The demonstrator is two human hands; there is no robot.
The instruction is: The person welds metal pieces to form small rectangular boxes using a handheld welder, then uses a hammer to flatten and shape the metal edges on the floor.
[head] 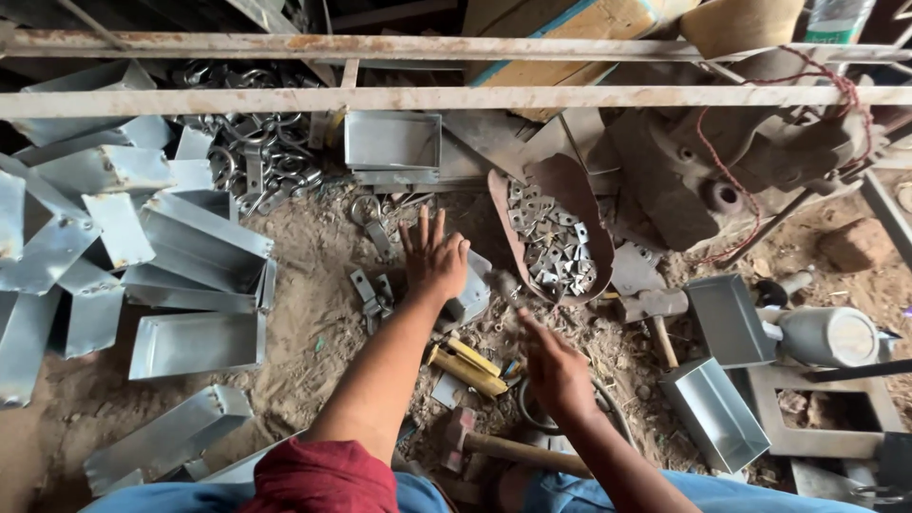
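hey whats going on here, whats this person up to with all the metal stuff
A person sits on a dirt floor among sheet-metal parts. The left hand is spread flat on a small metal box, pressing it to the ground. The right hand is raised beside it and blurred, so what it holds, if anything, cannot be told. Close by lie a hammer, a yellow-handled tool and a scoop of small brackets. Finished metal trays are piled to the left.
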